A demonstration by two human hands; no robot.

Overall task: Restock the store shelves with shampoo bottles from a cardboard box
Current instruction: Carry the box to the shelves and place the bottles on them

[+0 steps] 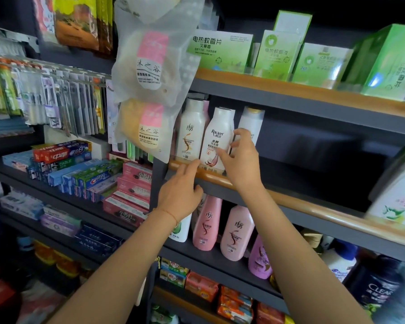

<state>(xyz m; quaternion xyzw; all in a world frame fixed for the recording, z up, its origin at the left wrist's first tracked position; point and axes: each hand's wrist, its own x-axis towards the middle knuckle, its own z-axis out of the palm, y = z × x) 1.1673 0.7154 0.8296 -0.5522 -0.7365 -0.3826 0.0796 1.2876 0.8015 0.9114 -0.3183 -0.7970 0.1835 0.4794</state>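
Where the dark grey metal shelving unit with wooden front rails (297,199) fills the view, its middle shelf carries three upright shampoo bottles at the left end. Green cardboard boxes with white print (276,54) stand on the shelf above, and pink plastic bottles (220,228) stand on the shelf below. Two frosted plastic bags with pink labels (150,90) hang at the left edge of the unit, partly covering the leftmost bottle. The white Raclen shampoo bottle with a pink lower label (216,139) stands second from the left, touching the white bottle with an orange swirl (189,134) beside it. The right hand (242,164) holds the Raclen bottle at its right side, thumb and fingertips curled against it. The left hand (180,191) lies below, fingers straight and slightly apart, fingertips touching the wooden rail just under the bottle.
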